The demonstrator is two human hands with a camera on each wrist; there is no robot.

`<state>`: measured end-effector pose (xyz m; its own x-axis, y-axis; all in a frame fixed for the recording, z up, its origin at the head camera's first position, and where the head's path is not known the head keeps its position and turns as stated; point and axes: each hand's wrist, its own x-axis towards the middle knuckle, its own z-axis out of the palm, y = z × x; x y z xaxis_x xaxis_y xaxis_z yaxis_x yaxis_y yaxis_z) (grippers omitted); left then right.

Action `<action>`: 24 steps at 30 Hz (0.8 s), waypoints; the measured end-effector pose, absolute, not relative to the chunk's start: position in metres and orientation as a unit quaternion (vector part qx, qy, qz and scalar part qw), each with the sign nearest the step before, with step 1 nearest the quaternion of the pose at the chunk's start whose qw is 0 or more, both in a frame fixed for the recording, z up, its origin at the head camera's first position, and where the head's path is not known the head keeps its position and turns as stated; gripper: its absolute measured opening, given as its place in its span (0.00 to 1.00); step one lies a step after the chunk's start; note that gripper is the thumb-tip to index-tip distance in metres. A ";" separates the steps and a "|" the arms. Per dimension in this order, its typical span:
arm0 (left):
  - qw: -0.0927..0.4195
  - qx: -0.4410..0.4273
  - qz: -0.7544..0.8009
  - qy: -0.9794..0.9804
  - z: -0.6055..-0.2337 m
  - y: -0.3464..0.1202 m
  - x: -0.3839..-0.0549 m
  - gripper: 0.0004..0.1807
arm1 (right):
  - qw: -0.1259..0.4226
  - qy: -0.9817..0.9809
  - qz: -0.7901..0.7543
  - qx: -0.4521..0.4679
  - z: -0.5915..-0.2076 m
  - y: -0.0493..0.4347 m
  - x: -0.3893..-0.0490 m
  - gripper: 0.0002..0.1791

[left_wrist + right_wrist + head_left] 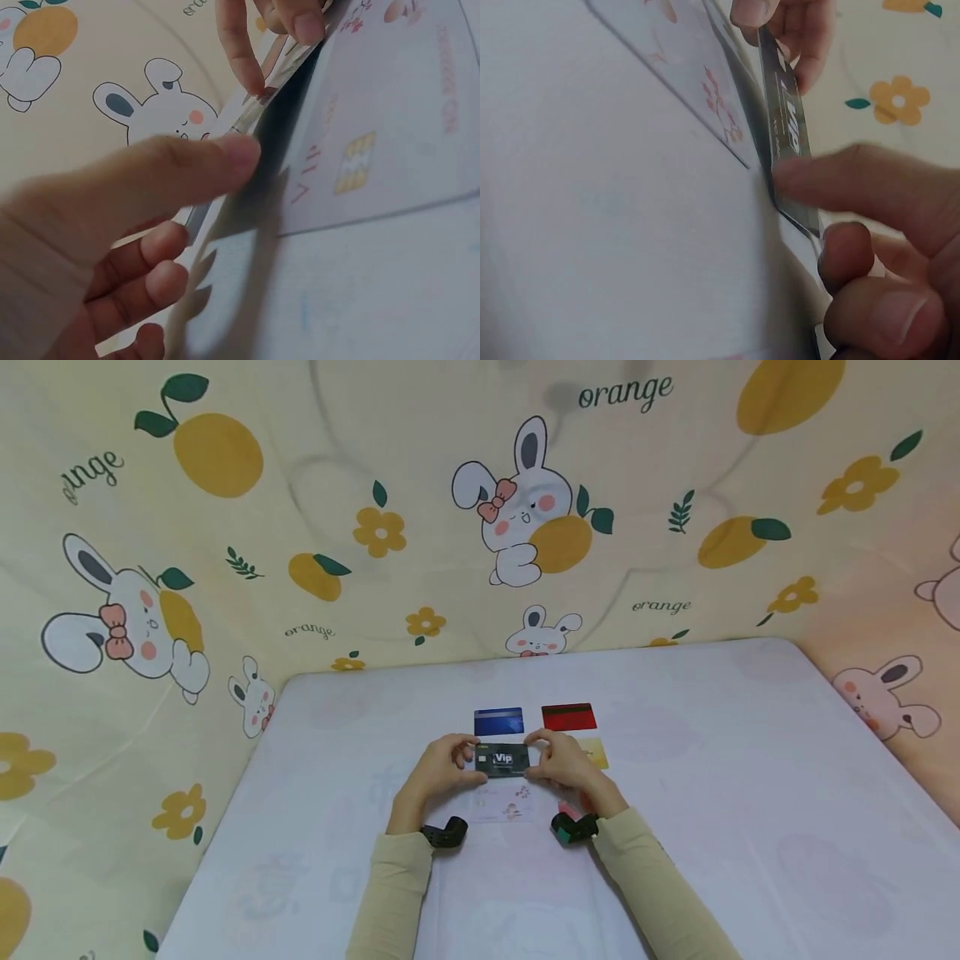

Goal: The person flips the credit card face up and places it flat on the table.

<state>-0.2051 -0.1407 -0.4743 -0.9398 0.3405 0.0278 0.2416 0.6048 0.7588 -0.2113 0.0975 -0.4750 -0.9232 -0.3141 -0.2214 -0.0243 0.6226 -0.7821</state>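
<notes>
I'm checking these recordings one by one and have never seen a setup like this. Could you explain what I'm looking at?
There is no robot here: a person works with a bare left hand and a bare right hand. The wide picture comes from a camera worn on the head, looking forward and down. The two close, tilted pictures come from small black wrist cameras, one on each arm.

On the white table lie a blue card, a red card, a gold card partly hidden by the right hand, and a pale printed card, nearer the person than those. Something pink-red shows by the right wrist, too covered to name.

Both hands hold one dark Vip card, each gripping an end.
</notes>
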 end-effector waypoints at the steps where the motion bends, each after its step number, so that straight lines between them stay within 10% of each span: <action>1: 0.063 0.162 0.411 0.895 -0.474 -0.141 -0.206 0.32 | 0.174 0.882 -0.429 -0.092 -0.474 0.098 -0.211 0.29; 24: 0.066 0.147 0.420 0.893 -0.470 -0.145 -0.207 0.33 | 0.145 0.846 -0.492 -0.147 -0.475 0.106 -0.215 0.36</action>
